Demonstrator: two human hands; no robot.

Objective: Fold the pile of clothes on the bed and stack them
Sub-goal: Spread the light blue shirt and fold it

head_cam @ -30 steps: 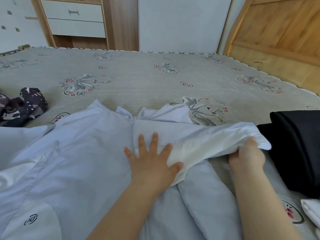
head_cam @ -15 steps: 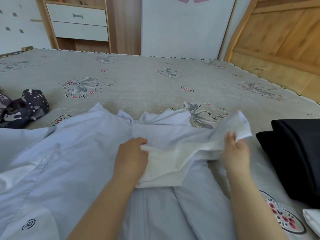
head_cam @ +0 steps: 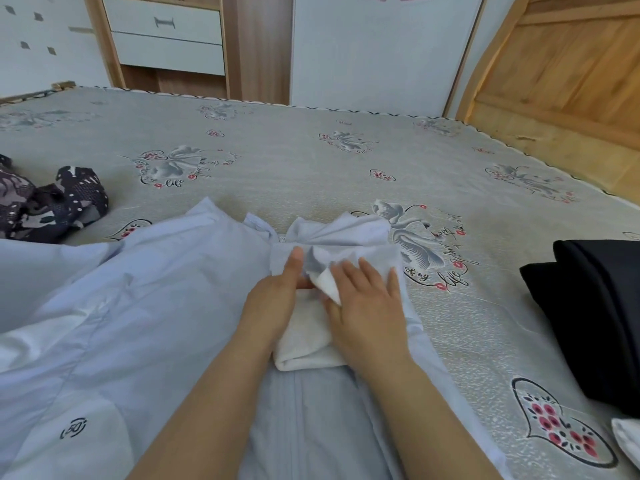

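A pale blue shirt (head_cam: 145, 323) lies spread across the bed (head_cam: 311, 168), collar toward the far side. Its right sleeve (head_cam: 304, 348) is folded inward into a whitish bundle on the chest. My left hand (head_cam: 273, 306) grips the sleeve's left edge, thumb up and fingers tucked into the cloth. My right hand (head_cam: 367, 306) lies flat on the bundle with fingers spread. The cuff (head_cam: 325, 285) pokes up between the two hands. A folded black garment (head_cam: 595, 313) rests at the right edge.
A dark patterned garment (head_cam: 52, 202) lies crumpled at the far left. A bit of white cloth (head_cam: 627, 441) shows at the bottom right corner. A wooden headboard (head_cam: 561, 77) stands on the right, and a drawer unit (head_cam: 166, 39) is beyond the bed.
My right hand has carried the sleeve end leftward and laid it over the chest, then flattened on it. My left hand went from flat to gripping the sleeve.
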